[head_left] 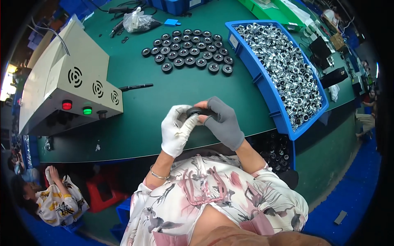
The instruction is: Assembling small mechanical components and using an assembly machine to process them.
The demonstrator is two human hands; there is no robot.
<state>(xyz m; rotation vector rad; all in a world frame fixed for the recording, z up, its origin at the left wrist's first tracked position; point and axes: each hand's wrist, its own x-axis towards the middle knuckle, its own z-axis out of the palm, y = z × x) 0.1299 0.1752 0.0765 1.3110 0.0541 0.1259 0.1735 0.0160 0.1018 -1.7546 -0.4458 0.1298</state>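
A green table (131,143) spans the scene. On its left stands a cream machine housing (88,92); on its right, a blue bin (262,88) full of shiny metal parts (283,69). Black wheels (189,60) lie in loose rows, far middle. Near the table's near edge, the white-gloved left hand (175,127) and grey-gloved right hand (225,123) meet, fingers closed on one held wheel (193,110).

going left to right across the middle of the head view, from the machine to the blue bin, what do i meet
Beige machine, pen, left hand, held black wheel, right hand, blue bin of shiny parts.
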